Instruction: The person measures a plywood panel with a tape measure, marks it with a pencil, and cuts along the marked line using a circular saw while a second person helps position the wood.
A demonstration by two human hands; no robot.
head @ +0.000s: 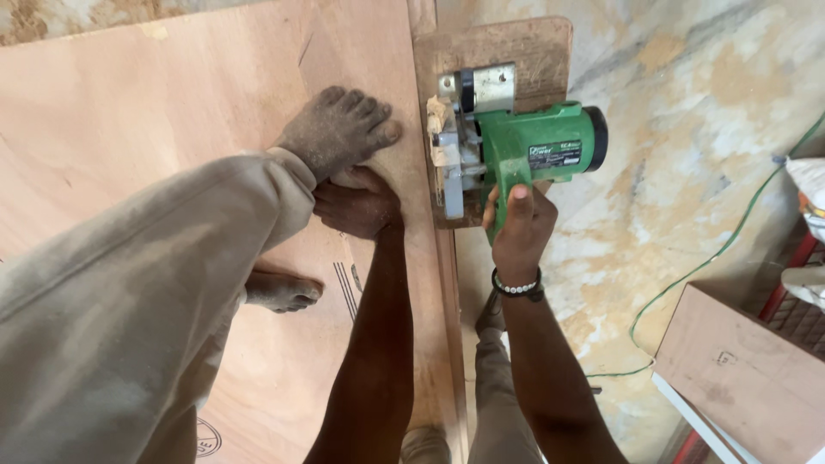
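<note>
My right hand [518, 230] grips the handle of a green circular saw [516, 142], which sits on a brown wooden base plate [533, 47] at the right edge of a large plywood sheet [129, 112]. My left hand [359, 204] presses flat on the plywood beside the saw, next to my dusty bare foot [339, 127]. A beaded bracelet [517, 288] circles my right wrist. My other foot [284, 292] rests lower on the sheet, partly hidden by my trouser leg.
A green cord [705, 258] runs across the mottled stone floor [687, 129] at the right. A smaller wooden board [748, 369] lies at the lower right, with a white sack [808, 185] and red frame near the right edge.
</note>
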